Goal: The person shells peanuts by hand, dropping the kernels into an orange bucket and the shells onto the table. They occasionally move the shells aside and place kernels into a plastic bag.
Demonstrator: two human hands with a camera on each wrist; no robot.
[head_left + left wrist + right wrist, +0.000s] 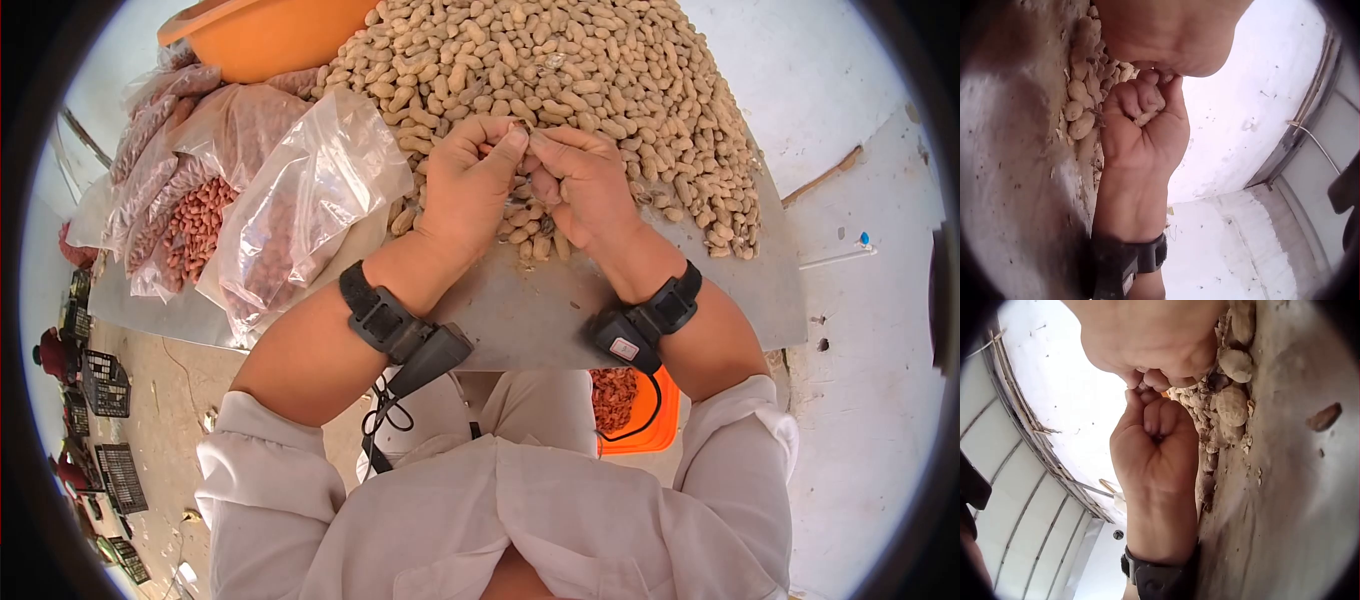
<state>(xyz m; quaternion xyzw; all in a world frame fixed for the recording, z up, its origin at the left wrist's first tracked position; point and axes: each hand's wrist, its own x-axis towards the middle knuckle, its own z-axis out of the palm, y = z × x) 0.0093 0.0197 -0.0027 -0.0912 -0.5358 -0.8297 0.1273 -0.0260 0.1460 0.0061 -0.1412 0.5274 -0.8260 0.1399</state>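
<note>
Fingertips of both hands meet over the front of a heap of unshelled peanuts (560, 60). The left hand (465, 185) is curled, its thumb and forefinger pinching a small dark-looking peanut piece (521, 125); something reddish shows among its fingers. Opposite it, the right hand (590, 190) pinches at the same spot. In the left wrist view, the right hand (1144, 137) also has a pale peanut (1145, 118) under its curled fingers, with the left hand (1166, 34) above. The right wrist view shows the left hand (1157, 447) below the right hand (1147, 337); fingers partly hide the pinched piece.
Clear plastic bags (325, 170) of reddish kernels (198, 222) lie on the left of the metal table (520, 320). Behind them stands an orange basin (270, 40). An orange container (660, 425) of reddish bits is below the table edge. Black crates (122, 478) stand on the floor at left.
</note>
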